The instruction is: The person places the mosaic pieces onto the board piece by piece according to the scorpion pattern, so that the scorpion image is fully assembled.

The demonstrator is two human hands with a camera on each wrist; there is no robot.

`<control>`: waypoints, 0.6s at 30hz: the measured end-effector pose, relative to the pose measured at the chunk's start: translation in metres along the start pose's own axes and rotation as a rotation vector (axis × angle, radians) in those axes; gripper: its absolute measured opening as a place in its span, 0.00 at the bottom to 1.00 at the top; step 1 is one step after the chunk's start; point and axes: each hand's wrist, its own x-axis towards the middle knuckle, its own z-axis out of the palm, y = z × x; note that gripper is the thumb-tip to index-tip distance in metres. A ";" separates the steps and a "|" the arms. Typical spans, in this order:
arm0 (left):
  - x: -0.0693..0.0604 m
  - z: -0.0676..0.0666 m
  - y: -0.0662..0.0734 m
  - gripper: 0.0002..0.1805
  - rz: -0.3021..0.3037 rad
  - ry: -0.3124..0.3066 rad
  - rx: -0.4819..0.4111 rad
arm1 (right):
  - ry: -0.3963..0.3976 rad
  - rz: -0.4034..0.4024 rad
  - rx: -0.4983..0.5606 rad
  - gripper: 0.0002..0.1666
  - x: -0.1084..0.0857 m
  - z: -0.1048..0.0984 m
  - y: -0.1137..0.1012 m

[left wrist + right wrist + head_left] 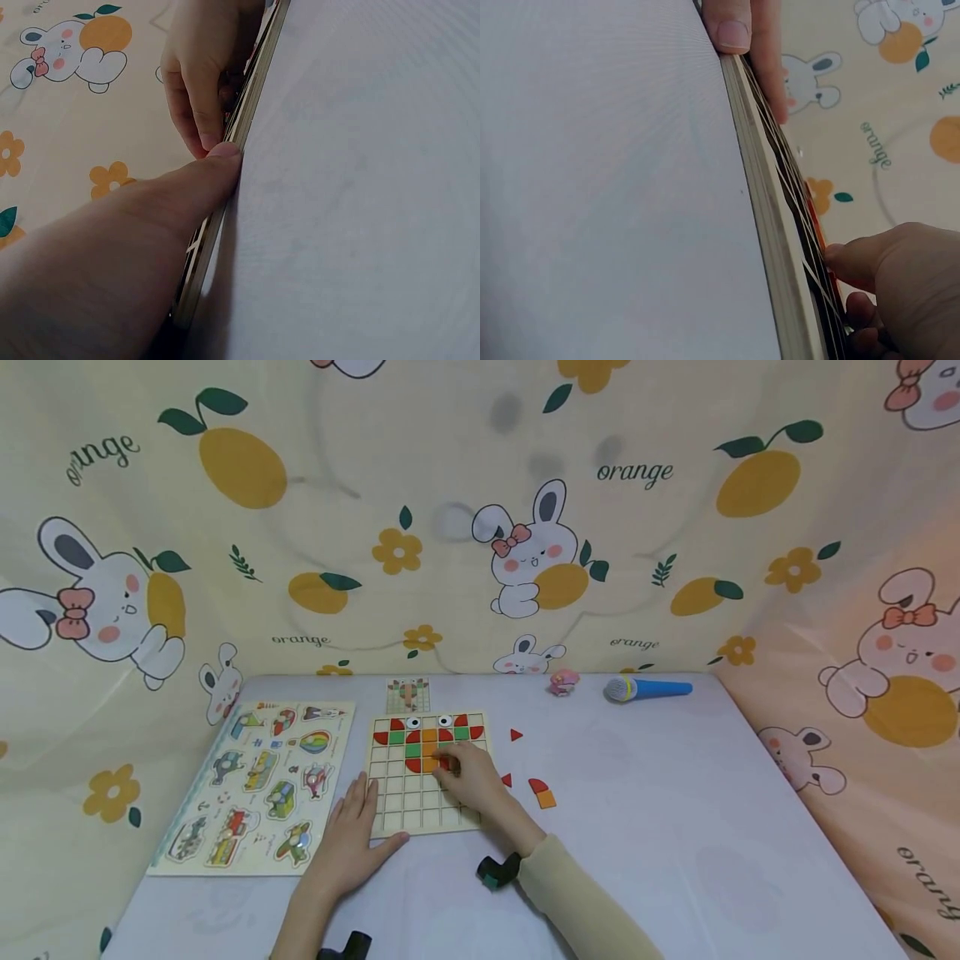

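A square wooden grid board lies on the table, its upper rows filled with red, green and orange pieces and two eye pieces. My right hand is over the board's right part, fingers bent, thumb and fingertips at a red quarter-round piece partly hidden beneath them. It sits beside an orange square. My left hand lies with extended fingers along the board's left side, its thumb touching the front edge.
Left of the board lies a picture puzzle board. A small pattern card is behind the grid. Loose to its right are a red triangle, a red quarter-round and an orange square. Farther back are a pink trinket and a blue microphone.
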 end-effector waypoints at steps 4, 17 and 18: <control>0.000 -0.001 0.001 0.59 0.004 0.007 0.006 | -0.032 -0.007 -0.051 0.16 0.003 -0.004 -0.003; 0.000 0.000 0.002 0.59 -0.001 -0.002 0.007 | 0.023 0.084 0.070 0.15 -0.034 -0.074 0.023; 0.000 -0.001 0.002 0.59 -0.002 -0.002 0.014 | 0.032 0.097 0.073 0.14 -0.039 -0.081 0.029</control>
